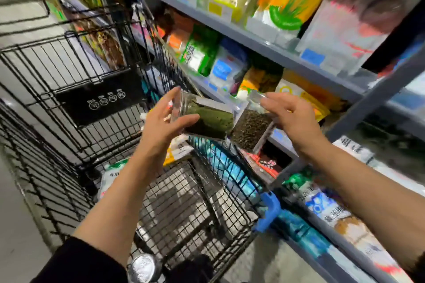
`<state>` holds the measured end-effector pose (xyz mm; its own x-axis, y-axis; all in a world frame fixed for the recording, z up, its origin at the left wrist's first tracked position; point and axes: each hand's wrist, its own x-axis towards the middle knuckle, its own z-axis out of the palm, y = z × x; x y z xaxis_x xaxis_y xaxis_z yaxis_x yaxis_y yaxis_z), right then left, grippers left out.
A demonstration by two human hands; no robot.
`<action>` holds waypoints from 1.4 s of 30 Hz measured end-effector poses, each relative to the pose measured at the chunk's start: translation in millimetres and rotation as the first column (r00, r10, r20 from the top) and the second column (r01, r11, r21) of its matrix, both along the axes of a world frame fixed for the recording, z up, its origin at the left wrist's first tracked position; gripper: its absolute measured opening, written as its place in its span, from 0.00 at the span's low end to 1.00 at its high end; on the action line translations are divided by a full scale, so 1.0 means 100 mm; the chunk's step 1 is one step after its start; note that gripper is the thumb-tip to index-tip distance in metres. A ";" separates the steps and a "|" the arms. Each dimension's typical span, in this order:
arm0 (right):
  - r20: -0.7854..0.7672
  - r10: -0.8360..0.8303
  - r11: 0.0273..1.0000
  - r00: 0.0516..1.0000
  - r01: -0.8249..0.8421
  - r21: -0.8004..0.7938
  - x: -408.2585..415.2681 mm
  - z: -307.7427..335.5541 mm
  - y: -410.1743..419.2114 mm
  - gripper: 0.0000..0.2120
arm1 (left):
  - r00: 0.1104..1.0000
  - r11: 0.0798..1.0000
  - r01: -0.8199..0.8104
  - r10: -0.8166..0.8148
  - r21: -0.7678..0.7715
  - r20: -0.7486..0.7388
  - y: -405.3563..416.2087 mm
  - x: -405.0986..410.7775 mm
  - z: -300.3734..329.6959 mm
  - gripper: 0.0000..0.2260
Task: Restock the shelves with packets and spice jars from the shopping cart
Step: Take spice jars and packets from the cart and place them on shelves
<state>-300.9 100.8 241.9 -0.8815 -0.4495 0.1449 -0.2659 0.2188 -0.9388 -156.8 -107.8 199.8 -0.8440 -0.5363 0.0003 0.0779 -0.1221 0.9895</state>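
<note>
above the black wire shopping cart, the left hand grips a clear square jar of green powder, tilted. the right hand grips a clear jar of dark seeds beside the grey metal shelves, fingers curled round it.

Left hand grips clear jar of green powder, tilted, above black wire cart. Right hand holds jar of dark seeds just beside it. Packets line grey shelves, right.
</note>
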 end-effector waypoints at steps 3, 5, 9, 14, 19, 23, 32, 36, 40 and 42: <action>-0.029 -0.064 0.997 0.998 0.063 -0.033 0.04 0.28 0.43 0.11 | 0.997 0.995 0.059 -0.063 -0.077 -0.044 0.35 -0.24 0.36 0.35; -0.067 -0.118 0.991 0.991 0.112 -0.077 0.06 0.49 0.90 0.12 | 0.986 0.986 0.116 -0.129 -0.118 -0.103 0.75 -0.42 0.65 0.28; -0.184 -0.299 0.953 0.937 0.284 -0.102 0.16 0.90 2.03 0.12 | 0.921 0.938 0.278 -0.322 -0.207 -0.221 1.75 -0.73 1.22 0.23; -0.341 -0.535 0.843 0.773 0.516 -0.154 0.48 1.40 3.41 0.12 | 0.792 0.821 0.415 -0.538 -0.391 -0.288 3.11 -1.01 1.82 0.27; -0.440 -0.694 0.700 0.570 0.676 -0.230 0.91 1.78 4.57 0.12 | 0.660 0.726 0.481 -0.669 -0.492 -0.342 4.40 -1.06 2.34 0.27; -0.492 -0.758 0.600 0.429 0.754 -0.267 1.27 2.02 5.31 0.25 | 0.581 0.676 0.503 -0.726 -0.539 -0.367 5.27 -0.98 2.61 0.28; -0.543 -0.790 0.459 0.284 0.861 -0.218 1.56 2.24 6.26 0.19 | 0.504 0.603 0.541 -0.790 -0.587 -0.348 6.41 -1.12 2.83 0.32; -0.559 -0.806 0.381 0.196 0.894 -0.237 1.41 2.37 6.51 0.22 | 0.481 0.593 0.495 -0.796 -0.635 -0.368 6.71 -1.32 3.09 0.30; -0.603 -0.791 0.315 0.109 0.916 -0.248 1.19 2.57 6.72 0.21 | 0.441 0.561 0.362 -0.807 -0.745 -0.394 6.97 -1.58 3.38 0.27; -0.632 -0.772 0.287 0.064 0.923 -0.256 1.10 2.69 6.82 0.21 | 0.431 0.547 0.267 -0.804 -0.793 -0.410 7.13 -1.71 3.52 0.27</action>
